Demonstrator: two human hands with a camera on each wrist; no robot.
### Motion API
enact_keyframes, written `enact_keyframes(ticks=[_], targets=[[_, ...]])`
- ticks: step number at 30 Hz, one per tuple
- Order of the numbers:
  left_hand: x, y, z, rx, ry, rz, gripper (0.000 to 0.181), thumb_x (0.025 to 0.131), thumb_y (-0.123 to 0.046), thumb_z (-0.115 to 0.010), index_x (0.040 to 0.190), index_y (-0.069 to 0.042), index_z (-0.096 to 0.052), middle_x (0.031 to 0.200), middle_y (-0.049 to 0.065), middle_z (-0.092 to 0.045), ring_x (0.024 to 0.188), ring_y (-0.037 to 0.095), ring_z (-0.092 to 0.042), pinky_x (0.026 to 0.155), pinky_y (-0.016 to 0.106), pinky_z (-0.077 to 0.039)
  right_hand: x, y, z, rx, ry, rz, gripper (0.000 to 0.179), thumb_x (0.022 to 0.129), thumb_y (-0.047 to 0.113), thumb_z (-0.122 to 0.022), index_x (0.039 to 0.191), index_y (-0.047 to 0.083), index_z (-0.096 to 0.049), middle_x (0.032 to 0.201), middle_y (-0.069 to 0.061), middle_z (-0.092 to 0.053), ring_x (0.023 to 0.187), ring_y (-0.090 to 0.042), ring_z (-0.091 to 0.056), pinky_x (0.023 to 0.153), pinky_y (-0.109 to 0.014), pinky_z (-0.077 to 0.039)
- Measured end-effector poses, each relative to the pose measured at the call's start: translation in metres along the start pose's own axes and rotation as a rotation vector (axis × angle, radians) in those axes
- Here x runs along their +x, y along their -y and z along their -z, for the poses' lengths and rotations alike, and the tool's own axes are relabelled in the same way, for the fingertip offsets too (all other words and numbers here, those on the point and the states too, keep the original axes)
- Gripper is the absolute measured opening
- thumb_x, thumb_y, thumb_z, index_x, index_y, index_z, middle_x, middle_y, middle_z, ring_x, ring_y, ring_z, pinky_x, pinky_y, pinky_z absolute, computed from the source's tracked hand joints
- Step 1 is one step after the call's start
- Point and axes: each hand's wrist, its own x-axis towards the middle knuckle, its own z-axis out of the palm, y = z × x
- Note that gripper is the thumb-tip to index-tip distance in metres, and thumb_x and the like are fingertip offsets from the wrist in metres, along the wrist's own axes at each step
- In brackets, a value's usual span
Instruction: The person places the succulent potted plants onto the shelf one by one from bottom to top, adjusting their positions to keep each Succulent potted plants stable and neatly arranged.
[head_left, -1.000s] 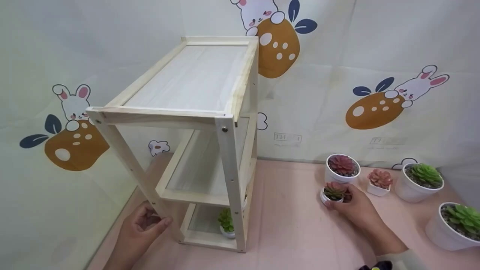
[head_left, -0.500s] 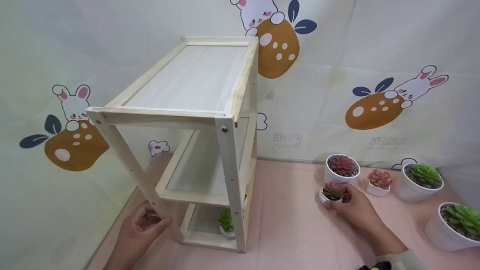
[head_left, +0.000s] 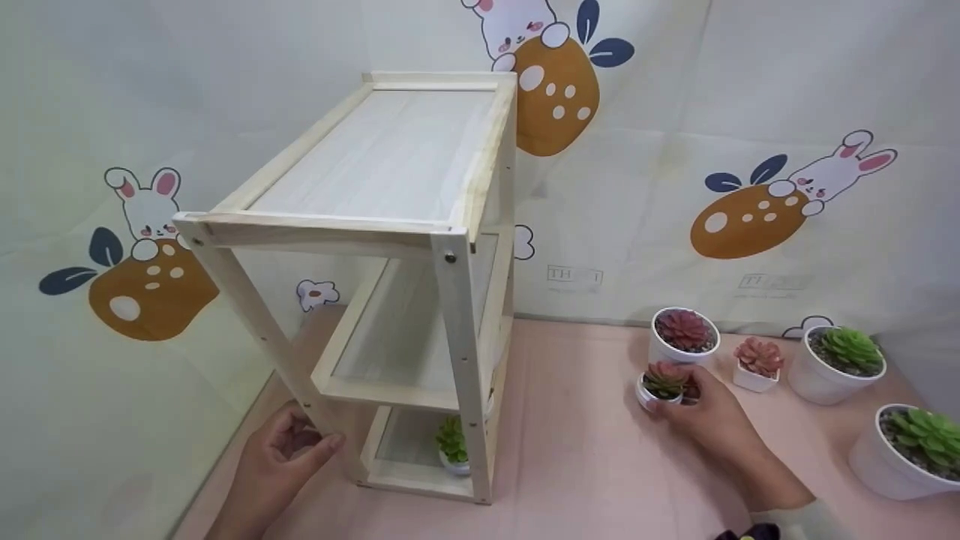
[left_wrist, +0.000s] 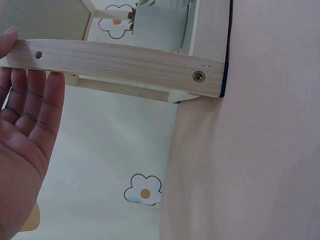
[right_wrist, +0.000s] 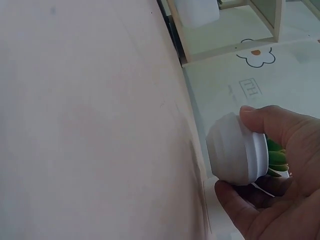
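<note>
My right hand (head_left: 712,412) grips a small potted succulent with reddish-green leaves (head_left: 665,380) by its white round pot (right_wrist: 235,150). Thumb and fingers sit on opposite sides of that pot in the right wrist view. At the left, my left hand (head_left: 281,465) holds the front left post (left_wrist: 120,59) of a three-tier wooden shelf (head_left: 375,157), thumb on one side and fingers on the other. On the bottom tier a small green succulent in a white pot (head_left: 452,442) stands partly behind the front right post.
Several potted succulents stand on the pink surface at right: a dark red one (head_left: 684,334), a small pink one in a square pot (head_left: 759,364), and green ones (head_left: 840,364) (head_left: 911,454). A bunny-print backdrop (head_left: 607,202) rises behind the shelf.
My right hand has shifted very slightly to the left with the small succulent. The left hand and the shelf have stayed where they were.
</note>
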Motion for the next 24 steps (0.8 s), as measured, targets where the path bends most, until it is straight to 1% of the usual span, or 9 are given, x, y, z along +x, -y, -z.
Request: enact_keyframes(ticks=[5,7,11,14,16,18,21,24], targets=[[0.001,0.000,0.000,0.015,0.002,0.003,0.048,0.090,-0.015,-0.083,0.132,-0.006,-0.060,0.126,0.009,-0.070,0.100,0.009,-0.071,0.087,0.021,-0.058,-0.001,0.005,0.001,0.014,0.012,0.005,0.065,0.087,0.030,-0.087,0.137,0.003,-0.057,0.138,-0.019,-0.064,0.126,-0.030,-0.059,0.101,-0.040,-0.047],[0.001,0.000,0.000,0.025,0.002,0.003,0.050,0.090,-0.016,-0.083,0.134,-0.006,-0.060,0.128,0.010,-0.069,0.099,0.008,-0.071,0.087,0.021,-0.058,-0.002,0.007,0.001,0.018,0.015,0.007,0.065,0.087,0.030,-0.087,0.138,0.004,-0.057,0.140,-0.018,-0.064,0.129,-0.029,-0.057,0.104,-0.039,-0.046],[0.002,-0.001,0.000,0.014,0.001,-0.001,0.051,0.090,-0.016,-0.083,0.134,-0.005,-0.060,0.127,0.011,-0.070,0.099,0.009,-0.071,0.086,0.021,-0.058,-0.005,0.012,0.002,0.037,0.021,0.024,0.066,0.087,0.030,-0.086,0.140,0.004,-0.057,0.142,-0.017,-0.063,0.133,-0.030,-0.056,0.109,-0.040,-0.044],[0.002,-0.002,0.000,0.013,0.004,0.002,0.051,0.090,-0.015,-0.083,0.134,-0.006,-0.060,0.128,0.011,-0.070,0.099,0.009,-0.071,0.087,0.022,-0.058,-0.006,0.015,0.002,0.040,0.018,0.033,0.067,0.087,0.029,-0.086,0.141,0.003,-0.057,0.141,-0.018,-0.064,0.131,-0.029,-0.057,0.106,-0.035,-0.047],[0.002,-0.002,0.000,0.025,0.006,0.006,0.051,0.090,-0.016,-0.083,0.135,-0.007,-0.059,0.129,0.010,-0.070,0.100,0.008,-0.070,0.087,0.021,-0.057,-0.007,0.018,0.002,0.047,0.011,0.040,0.066,0.086,0.027,-0.087,0.140,0.003,-0.057,0.140,-0.018,-0.065,0.128,-0.027,-0.059,0.103,-0.028,-0.048],[0.002,-0.001,0.001,0.030,0.007,0.010,0.052,0.090,-0.018,-0.083,0.135,-0.007,-0.059,0.129,0.010,-0.069,0.100,0.008,-0.070,0.087,0.021,-0.057,-0.008,0.020,0.002,0.051,0.001,0.050,0.066,0.085,0.025,-0.088,0.140,0.002,-0.058,0.139,-0.017,-0.066,0.126,-0.024,-0.059,0.101,-0.024,-0.048],[0.001,-0.001,0.000,0.029,0.001,0.005,0.050,0.089,-0.019,-0.084,0.132,-0.007,-0.061,0.126,0.009,-0.070,0.099,0.008,-0.070,0.087,0.021,-0.058,-0.010,0.023,0.002,0.076,-0.006,0.071,0.064,0.085,0.024,-0.089,0.138,0.003,-0.060,0.138,-0.014,-0.067,0.121,-0.011,-0.060,0.099,-0.019,-0.047],[0.001,-0.001,0.000,0.021,-0.005,0.002,0.047,0.088,-0.018,-0.085,0.128,-0.005,-0.062,0.122,0.008,-0.070,0.098,0.009,-0.070,0.087,0.021,-0.058,-0.012,0.025,0.002,0.109,-0.005,0.088,0.063,0.085,0.023,-0.089,0.138,0.004,-0.060,0.138,-0.013,-0.067,0.116,0.000,-0.060,0.098,-0.017,-0.048]])
